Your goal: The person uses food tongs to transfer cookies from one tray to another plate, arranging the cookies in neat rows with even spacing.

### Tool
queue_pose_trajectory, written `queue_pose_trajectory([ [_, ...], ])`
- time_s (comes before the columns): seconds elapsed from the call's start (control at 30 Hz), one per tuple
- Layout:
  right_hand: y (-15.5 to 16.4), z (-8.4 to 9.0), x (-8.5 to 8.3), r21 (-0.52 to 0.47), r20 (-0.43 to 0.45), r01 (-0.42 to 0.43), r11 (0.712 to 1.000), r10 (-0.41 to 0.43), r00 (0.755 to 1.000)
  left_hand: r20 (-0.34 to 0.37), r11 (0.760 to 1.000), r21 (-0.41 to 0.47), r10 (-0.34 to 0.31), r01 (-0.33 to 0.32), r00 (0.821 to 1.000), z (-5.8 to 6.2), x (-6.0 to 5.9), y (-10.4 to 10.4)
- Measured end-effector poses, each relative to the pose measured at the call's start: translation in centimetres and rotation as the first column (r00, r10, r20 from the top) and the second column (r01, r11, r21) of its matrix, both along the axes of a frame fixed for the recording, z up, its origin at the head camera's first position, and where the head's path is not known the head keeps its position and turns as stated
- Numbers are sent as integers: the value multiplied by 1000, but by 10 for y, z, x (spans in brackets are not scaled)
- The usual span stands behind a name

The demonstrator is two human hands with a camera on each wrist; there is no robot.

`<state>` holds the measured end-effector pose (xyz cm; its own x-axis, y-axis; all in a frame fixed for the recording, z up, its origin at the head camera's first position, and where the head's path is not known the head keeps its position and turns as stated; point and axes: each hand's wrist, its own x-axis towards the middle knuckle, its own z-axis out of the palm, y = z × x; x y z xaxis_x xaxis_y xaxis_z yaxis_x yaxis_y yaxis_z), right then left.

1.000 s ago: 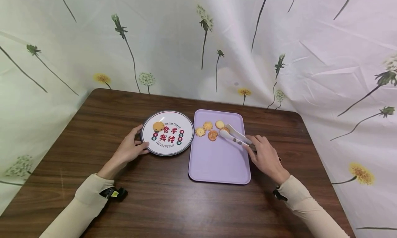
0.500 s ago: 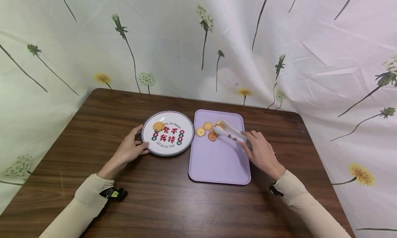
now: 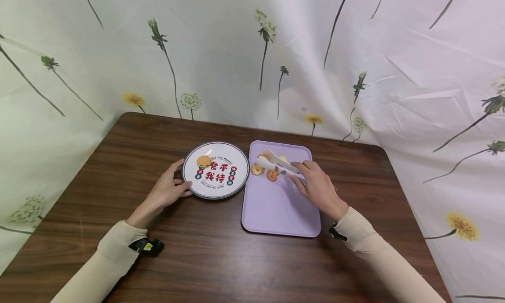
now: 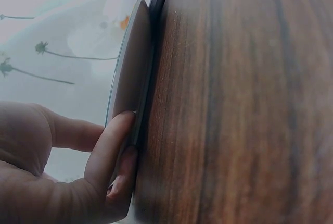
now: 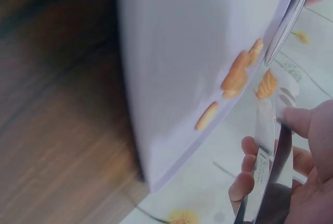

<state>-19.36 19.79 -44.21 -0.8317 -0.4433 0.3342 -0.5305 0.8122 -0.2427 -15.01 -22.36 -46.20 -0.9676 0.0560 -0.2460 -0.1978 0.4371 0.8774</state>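
Left hand point(image 3: 167, 193): fingers curled on the near rim of the plate point(image 3: 215, 170), one cookie on it.
Right hand point(image 3: 315, 187): fingers closed round white tongs point(image 3: 279, 164).
Tongs' tips: beyond the fingers, pinching a cookie point(image 3: 263, 157) over the purple tray point(image 3: 276, 206).
Desk point(image 3: 221, 259): dark wood.

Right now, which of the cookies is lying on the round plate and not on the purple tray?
The plain round cookie at the plate's far left, beside the red lettering. It lies alone there; the others cluster on the tray by the tongs.

White tongs point(image 3: 278, 164) pinching biscuit point(image 5: 266, 84) above lilac tray point(image 3: 276, 211); printed round plate point(image 3: 215, 170) flat beside tray
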Motion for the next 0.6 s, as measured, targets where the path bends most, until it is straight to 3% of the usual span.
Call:
queue_pose_trajectory([
  [0.3, -30, -1, -9, 6, -13, -82, 997, 82, 997, 11, 1000, 12, 5, -5, 1000, 0, 0, 1],
  [0.6, -61, -4, -21, 29, -18, -108, 994, 108, 994, 3, 1000, 15, 13, -13, 1000, 1, 3, 1],
])
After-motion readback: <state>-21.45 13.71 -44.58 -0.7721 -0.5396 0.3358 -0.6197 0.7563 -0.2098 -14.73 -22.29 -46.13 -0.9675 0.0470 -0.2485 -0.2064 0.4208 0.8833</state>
